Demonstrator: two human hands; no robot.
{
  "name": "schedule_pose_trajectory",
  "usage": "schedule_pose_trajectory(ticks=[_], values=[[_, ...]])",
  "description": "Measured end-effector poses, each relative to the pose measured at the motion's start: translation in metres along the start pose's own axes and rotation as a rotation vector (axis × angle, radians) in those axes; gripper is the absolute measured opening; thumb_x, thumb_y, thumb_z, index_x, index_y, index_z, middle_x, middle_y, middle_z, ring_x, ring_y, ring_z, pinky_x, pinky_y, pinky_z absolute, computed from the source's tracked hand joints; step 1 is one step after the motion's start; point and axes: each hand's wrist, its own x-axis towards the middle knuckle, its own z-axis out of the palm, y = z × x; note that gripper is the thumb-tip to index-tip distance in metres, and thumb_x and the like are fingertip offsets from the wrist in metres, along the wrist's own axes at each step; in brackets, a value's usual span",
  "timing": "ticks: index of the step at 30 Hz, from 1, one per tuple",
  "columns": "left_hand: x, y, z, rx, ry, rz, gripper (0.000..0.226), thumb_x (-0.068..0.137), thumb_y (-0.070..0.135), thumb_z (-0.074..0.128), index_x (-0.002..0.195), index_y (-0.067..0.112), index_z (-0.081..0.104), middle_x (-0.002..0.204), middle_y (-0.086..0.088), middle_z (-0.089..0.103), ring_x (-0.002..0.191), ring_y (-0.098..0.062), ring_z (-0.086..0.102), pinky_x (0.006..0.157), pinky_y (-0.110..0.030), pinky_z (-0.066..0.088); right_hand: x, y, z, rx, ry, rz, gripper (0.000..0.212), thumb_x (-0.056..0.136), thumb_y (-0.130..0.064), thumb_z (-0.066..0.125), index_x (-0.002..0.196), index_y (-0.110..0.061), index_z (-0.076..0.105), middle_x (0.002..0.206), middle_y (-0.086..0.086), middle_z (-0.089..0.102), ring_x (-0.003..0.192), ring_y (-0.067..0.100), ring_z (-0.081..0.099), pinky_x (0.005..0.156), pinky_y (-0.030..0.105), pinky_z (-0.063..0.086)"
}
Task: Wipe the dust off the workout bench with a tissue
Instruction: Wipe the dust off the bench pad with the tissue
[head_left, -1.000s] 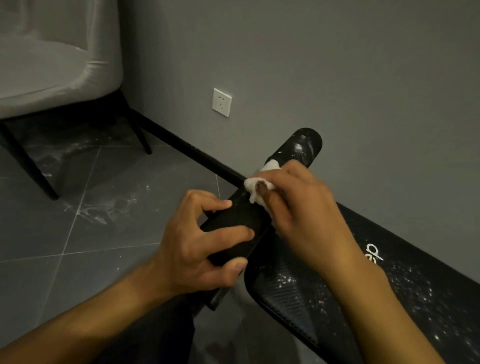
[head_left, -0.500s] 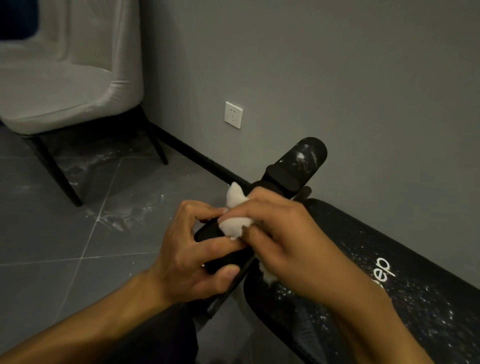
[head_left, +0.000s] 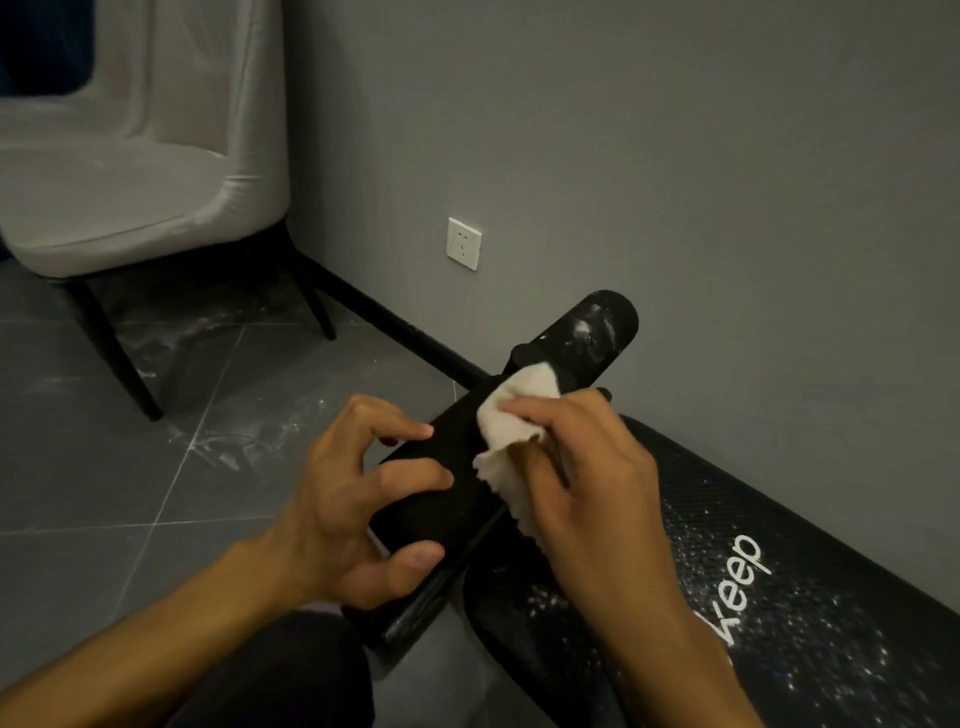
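The crumpled white tissue (head_left: 511, 415) is pinched in the right hand (head_left: 592, 483) and pressed down onto the far end of the near foam roller (head_left: 457, 467), right at the foot of the bench (head_left: 779, 597). That same roller is gripped by the left hand (head_left: 343, 509), fingers curled over the top and thumb tucked under the near end, so it's pretty much clamped from both sides. The far roller (head_left: 587, 332) is seen just past the tissue, smeared with whitish dust on its end. The black bench pad is stretched out to the right along the wall (head_left: 675, 156), with a white "Keep" logo printed on it and loads of white specks scattered over the surface. Dusty smudges are also spotted on the dark tiled floor (head_left: 104, 467) to the left. A grey upholstered chair (head_left: 130, 197) on thin black legs is parked in the far left corner, and a white wall socket (head_left: 463, 244) is mounted low down, just above the black skirting board (head_left: 395, 322).
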Motion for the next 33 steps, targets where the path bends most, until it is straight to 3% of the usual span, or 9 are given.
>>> schedule_pose_trajectory(ticks=[4,8,12,15,18,21,24,29,33], values=[[0.039,0.012,-0.03,0.045,-0.425,-0.111,0.045,0.095,0.065,0.035,0.117,0.036,0.061,0.111,0.005,0.041,0.098,-0.015,0.048,0.077,-0.031,0.046,0.048,0.035,-0.014,-0.123,0.059,0.121,0.026,0.1,-0.021,0.056,0.122,-0.033,0.064,0.107,-0.012,0.053,0.093,-0.004,0.051,0.079,0.003,0.038],[0.082,0.02,-0.027,0.143,-0.694,-0.163,0.032,0.092,0.061,0.051,0.122,0.051,0.055,0.118,0.014,0.029,0.111,-0.003,0.035,0.089,-0.018,0.038,0.098,0.078,-0.022,-0.341,-0.048,0.09,0.015,0.099,-0.023,0.057,0.096,-0.029,0.07,0.089,-0.004,0.052,0.081,0.014,0.051,0.065,0.025,0.037],[0.106,0.018,-0.003,0.158,-0.738,-0.267,0.028,0.093,0.048,0.056,0.121,0.051,0.054,0.111,0.013,0.026,0.103,-0.005,0.032,0.078,-0.015,0.031,0.122,0.095,-0.019,-0.429,-0.006,0.147,0.04,0.102,-0.033,0.05,0.063,-0.029,0.038,0.079,0.005,0.048,0.072,0.029,0.052,0.061,0.033,0.032],[0.106,0.016,0.001,0.196,-0.758,-0.289,0.03,0.091,0.049,0.054,0.12,0.053,0.052,0.111,0.011,0.024,0.105,-0.009,0.032,0.079,-0.017,0.031,0.112,0.091,-0.02,-0.357,-0.058,0.102,0.018,0.101,-0.022,0.053,0.093,-0.023,0.069,0.096,0.005,0.059,0.086,0.024,0.058,0.069,0.035,0.043],[0.103,0.015,0.001,0.159,-0.775,-0.322,0.032,0.09,0.05,0.054,0.121,0.055,0.052,0.114,0.012,0.022,0.108,-0.008,0.03,0.08,-0.013,0.028,0.091,0.08,-0.028,-0.161,-0.19,-0.024,0.023,0.097,-0.014,0.06,0.111,-0.029,0.072,0.1,-0.003,0.06,0.091,0.013,0.06,0.076,0.029,0.049],[0.103,0.016,0.002,0.133,-0.788,-0.337,0.032,0.09,0.048,0.055,0.121,0.057,0.051,0.114,0.013,0.022,0.109,-0.006,0.029,0.084,-0.017,0.031,0.1,0.093,-0.036,-0.26,-0.117,0.023,0.013,0.097,-0.025,0.061,0.098,-0.033,0.07,0.093,-0.003,0.061,0.084,0.017,0.062,0.071,0.037,0.053],[0.099,0.016,-0.001,0.092,-0.802,-0.366,0.034,0.092,0.048,0.053,0.123,0.059,0.049,0.117,0.015,0.021,0.112,-0.005,0.028,0.089,-0.021,0.033,0.125,0.104,-0.039,-0.329,-0.014,0.187,0.031,0.099,-0.018,0.052,0.07,-0.027,0.055,0.074,-0.003,0.057,0.066,0.017,0.059,0.061,0.042,0.055],[0.099,0.013,-0.002,0.057,-0.813,-0.39,0.033,0.091,0.047,0.056,0.12,0.059,0.05,0.116,0.015,0.021,0.112,-0.005,0.028,0.088,-0.021,0.032,0.122,0.072,-0.018,-0.262,-0.251,-0.009,0.016,0.093,-0.034,0.059,0.095,-0.028,0.073,0.091,-0.008,0.068,0.085,0.013,0.062,0.077,0.037,0.054],[0.096,0.01,-0.002,0.023,-0.805,-0.423,0.035,0.086,0.053,0.05,0.12,0.063,0.049,0.116,0.017,0.022,0.114,-0.005,0.029,0.098,-0.028,0.035,0.128,0.077,-0.027,-0.226,-0.326,0.029,0.012,0.09,-0.043,0.064,0.094,-0.036,0.073,0.087,-0.011,0.071,0.084,0.01,0.065,0.075,0.04,0.056]])
